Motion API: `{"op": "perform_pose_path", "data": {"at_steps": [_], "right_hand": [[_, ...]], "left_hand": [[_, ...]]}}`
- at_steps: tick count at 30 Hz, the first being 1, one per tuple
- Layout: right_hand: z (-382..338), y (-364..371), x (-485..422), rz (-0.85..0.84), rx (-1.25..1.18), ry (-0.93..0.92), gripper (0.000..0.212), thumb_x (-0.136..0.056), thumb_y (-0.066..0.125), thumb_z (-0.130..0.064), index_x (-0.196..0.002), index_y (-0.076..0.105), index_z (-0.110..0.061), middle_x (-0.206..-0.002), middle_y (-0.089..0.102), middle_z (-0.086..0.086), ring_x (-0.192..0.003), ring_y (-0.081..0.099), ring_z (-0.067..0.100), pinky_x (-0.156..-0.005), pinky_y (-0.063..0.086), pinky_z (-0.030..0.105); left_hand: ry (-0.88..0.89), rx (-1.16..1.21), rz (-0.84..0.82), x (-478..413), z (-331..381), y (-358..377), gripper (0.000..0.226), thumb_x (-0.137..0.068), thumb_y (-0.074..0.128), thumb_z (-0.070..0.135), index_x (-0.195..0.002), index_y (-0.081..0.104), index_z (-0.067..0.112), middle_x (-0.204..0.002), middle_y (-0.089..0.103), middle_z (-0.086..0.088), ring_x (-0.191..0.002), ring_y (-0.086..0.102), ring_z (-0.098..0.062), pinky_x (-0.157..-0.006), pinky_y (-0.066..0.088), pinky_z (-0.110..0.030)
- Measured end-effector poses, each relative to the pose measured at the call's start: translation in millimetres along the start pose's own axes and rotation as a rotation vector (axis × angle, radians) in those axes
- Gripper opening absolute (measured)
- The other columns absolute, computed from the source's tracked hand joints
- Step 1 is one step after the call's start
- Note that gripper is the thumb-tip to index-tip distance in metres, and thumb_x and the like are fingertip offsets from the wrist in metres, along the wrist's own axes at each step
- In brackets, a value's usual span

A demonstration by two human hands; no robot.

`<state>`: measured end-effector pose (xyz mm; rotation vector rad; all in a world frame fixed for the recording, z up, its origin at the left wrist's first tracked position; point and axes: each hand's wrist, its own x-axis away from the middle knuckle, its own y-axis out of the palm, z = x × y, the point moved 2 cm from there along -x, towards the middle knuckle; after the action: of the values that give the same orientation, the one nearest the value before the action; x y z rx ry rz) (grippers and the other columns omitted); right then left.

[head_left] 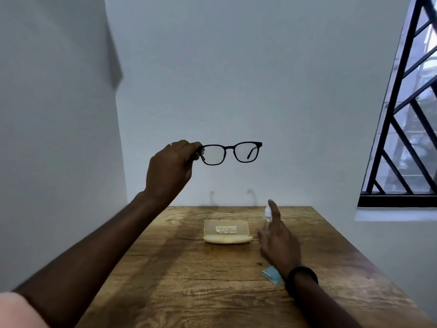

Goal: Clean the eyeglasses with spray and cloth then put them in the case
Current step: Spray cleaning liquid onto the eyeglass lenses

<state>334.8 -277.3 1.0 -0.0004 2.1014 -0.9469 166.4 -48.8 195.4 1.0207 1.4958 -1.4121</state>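
1. Left hand (172, 166): fingers pinch the eyeglasses (229, 147) at one end, frame held level, well above the table (189, 280);
2. Right hand (280, 243): fingers spread, holding nothing; spray bottle (266, 221) upright just beside the forefinger.

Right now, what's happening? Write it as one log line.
left hand: holds eyeglasses up | right hand: open beside spray bottle | case: on table | cloth: by right wrist
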Motion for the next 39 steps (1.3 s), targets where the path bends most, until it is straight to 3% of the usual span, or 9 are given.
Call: {"op": "perform_pose_path", "data": {"at_steps": [4,7,10,12,14,17,22,30,39], "right_hand": [[-26.8,-27.9,-18.1,0.203,-0.198,-0.046,0.094,-0.091,0.069,-0.032,-0.157,0.002,-0.041,-0.107,0.074,0.006,-0.070,0.070,0.019,-0.059,0.060,0.037],[-64.7,-72.0,-37.8,0.411,-0.401,-0.154,0.090,-0.087,0.074,-0.020,-0.155,0.016,-0.031,-0.113,0.071,0.011,-0.081,0.073,0.024,-0.067,0.062,0.040],[-110.9,-113.5,-44.1,0.504,-0.505,-0.325,0.085,-0.085,0.074,-0.011,-0.151,0.023,-0.024,-0.121,0.067,0.012,-0.073,0.070,0.013,-0.068,0.058,0.021],[-139.8,-128.1,-37.6,0.486,-0.483,-0.439,0.082,-0.085,0.068,-0.013,-0.150,0.021,-0.027,-0.123,0.067,0.013,-0.067,0.066,0.009,-0.062,0.054,0.014],[-158.8,-129.3,-27.3,0.432,-0.433,-0.508,0.079,-0.084,0.062,-0.017,-0.150,0.021,-0.030,-0.118,0.067,0.011,-0.063,0.064,0.013,-0.057,0.056,0.020],[-170.7,-116.2,-17.3,0.336,-0.343,-0.520,0.071,-0.092,0.064,-0.023,-0.151,0.026,-0.030,-0.111,0.068,0.006,-0.061,0.063,0.017,-0.053,0.057,0.032],[-175.2,-103.9,-10.7,0.236,-0.169,-0.480,0.059,-0.102,0.049,-0.038,-0.154,0.021,-0.038,-0.096,0.063,0.000,-0.058,0.059,0.017,-0.048,0.054,0.035],[-196.7,-130.6,-4.4,0.261,-0.120,-0.488,0.059,-0.102,0.048,-0.038,-0.154,0.021,-0.038,-0.091,0.060,0.000,-0.053,0.057,0.018,-0.044,0.052,0.035],[-200.6,-145.7,6.2,0.241,-0.033,-0.535,0.058,-0.101,0.047,-0.038,-0.153,0.023,-0.038,-0.085,0.059,-0.001,-0.053,0.054,0.017,-0.042,0.051,0.034]], "left_hand": [[0.006,-0.013,0.008,2.7,1.4,-1.3,0.022,-0.093,0.060,0.009,-0.106,0.072,0.021,-0.088,0.071,0.008,-0.080,0.068,-0.020,-0.058,0.056,-0.039],[0.020,-0.022,-0.003,1.7,-1.6,0.8,0.024,-0.090,0.062,0.005,-0.104,0.071,0.022,-0.086,0.070,0.008,-0.077,0.066,-0.020,-0.055,0.055,-0.038],[0.013,-0.024,0.001,-4.6,-4.0,-0.2,0.023,-0.090,0.061,0.006,-0.104,0.070,0.021,-0.085,0.068,0.006,-0.073,0.064,-0.022,-0.053,0.054,-0.039],[0.014,-0.021,0.002,-6.8,-3.3,-2.7,0.021,-0.091,0.060,0.008,-0.104,0.070,0.020,-0.083,0.067,0.005,-0.072,0.064,-0.023,-0.053,0.054,-0.039],[0.025,-0.020,-0.004,-6.7,-1.6,-7.0,0.021,-0.090,0.059,0.008,-0.103,0.070,0.020,-0.083,0.068,0.005,-0.072,0.065,-0.023,-0.053,0.054,-0.039],[0.038,-0.035,-0.021,-3.4,1.5,-17.3,0.021,-0.090,0.061,0.007,-0.104,0.071,0.019,-0.083,0.068,0.005,-0.072,0.065,-0.022,-0.053,0.054,-0.038],[0.066,-0.049,-0.035,6.0,8.7,-33.6,0.027,-0.093,0.047,0.015,-0.105,0.072,0.018,-0.084,0.069,0.004,-0.072,0.066,-0.022,-0.051,0.054,-0.036],[0.057,-0.049,-0.053,13.5,12.8,-48.0,0.020,-0.090,0.065,0.005,-0.106,0.072,0.016,-0.085,0.070,0.002,-0.072,0.068,-0.024,-0.050,0.055,-0.038],[0.053,-0.037,-0.042,11.4,20.1,-65.3,0.031,-0.093,0.043,0.019,-0.106,0.071,0.017,-0.084,0.069,0.002,-0.071,0.066,-0.025,-0.051,0.055,-0.039]]}}
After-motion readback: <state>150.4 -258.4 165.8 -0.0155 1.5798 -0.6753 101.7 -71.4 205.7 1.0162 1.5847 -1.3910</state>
